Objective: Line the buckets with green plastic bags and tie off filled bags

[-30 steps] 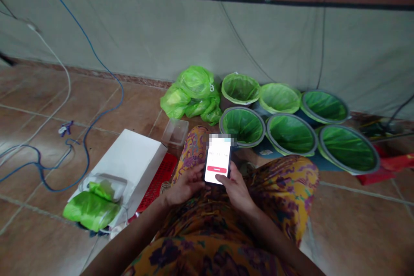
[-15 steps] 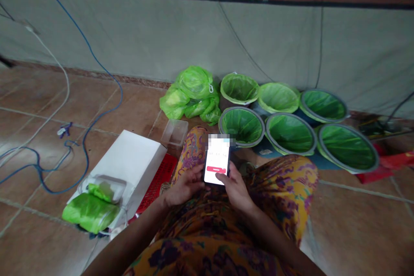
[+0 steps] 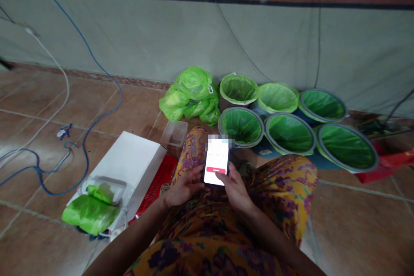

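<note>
A phone (image 3: 216,160) with a lit white screen and a red bar is held upright above my lap. My left hand (image 3: 186,186) grips its lower left edge. At its lower right side is my right hand (image 3: 237,187), with the thumb over the screen just below the red bar and the other fingers hidden behind. Part of the screen's top is blurred out. Beyond the phone stand several round bins lined with green bags, among them a front one (image 3: 241,126) and a middle one (image 3: 290,133).
Green plastic bags (image 3: 194,90) lie by the wall, near a clear container (image 3: 174,133). To the left are a white box (image 3: 124,155), a red basket (image 3: 157,185), a green roll (image 3: 90,213) and a blue cable (image 3: 84,151). Red material (image 3: 384,166) lies right.
Both hands and the phone stay almost in place. The digits on the phone's screen look different, and the camera view has shifted very slightly.
</note>
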Available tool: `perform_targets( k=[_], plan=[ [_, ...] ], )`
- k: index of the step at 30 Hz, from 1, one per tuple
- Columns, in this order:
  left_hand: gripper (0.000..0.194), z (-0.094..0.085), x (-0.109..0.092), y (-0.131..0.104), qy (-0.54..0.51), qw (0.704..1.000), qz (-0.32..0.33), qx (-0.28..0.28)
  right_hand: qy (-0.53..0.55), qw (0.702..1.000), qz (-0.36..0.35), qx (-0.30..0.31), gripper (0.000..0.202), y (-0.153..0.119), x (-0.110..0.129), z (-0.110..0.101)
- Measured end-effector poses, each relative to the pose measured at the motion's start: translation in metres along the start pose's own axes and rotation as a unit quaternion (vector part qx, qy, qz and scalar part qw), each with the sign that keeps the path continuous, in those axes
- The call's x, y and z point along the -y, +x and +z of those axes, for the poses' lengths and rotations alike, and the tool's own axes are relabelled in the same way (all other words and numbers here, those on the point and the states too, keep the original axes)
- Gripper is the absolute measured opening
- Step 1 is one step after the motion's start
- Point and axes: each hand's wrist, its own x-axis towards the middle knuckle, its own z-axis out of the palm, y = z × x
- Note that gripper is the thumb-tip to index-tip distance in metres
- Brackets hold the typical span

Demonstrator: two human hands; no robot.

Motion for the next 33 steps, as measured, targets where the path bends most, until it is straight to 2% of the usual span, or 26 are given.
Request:
perform_targets(
  k=[9, 20, 26, 30, 33],
  plan=[
    [0.067, -0.001, 0.002, 0.0, 0.007, 1.0, 0.019, 0.009, -0.002, 1.0, -0.003, 0.004, 0.044, 0.0, 0.0, 0.0],
    [0.065, 0.0, 0.0, 0.0, 0.005, 1.0, 0.007, 0.006, 0.006, 1.0, 0.009, -0.011, 0.047, 0.0, 0.003, 0.003],
    [0.061, 0.001, -0.004, 0.001, -0.007, 1.0, 0.011, 0.005, 0.101, 0.993, 0.038, -0.041, 0.04, -0.003, 0.011, 0.007],
    [0.06, 0.001, -0.007, 0.0, -0.018, 1.0, -0.004, -0.004, 0.172, 0.983, 0.061, -0.012, 0.039, -0.005, 0.02, 0.012],
    [0.061, 0.002, -0.01, -0.001, -0.018, 1.0, -0.013, -0.008, 0.202, 0.976, 0.072, -0.025, 0.032, -0.005, 0.022, 0.013]
  ],
)
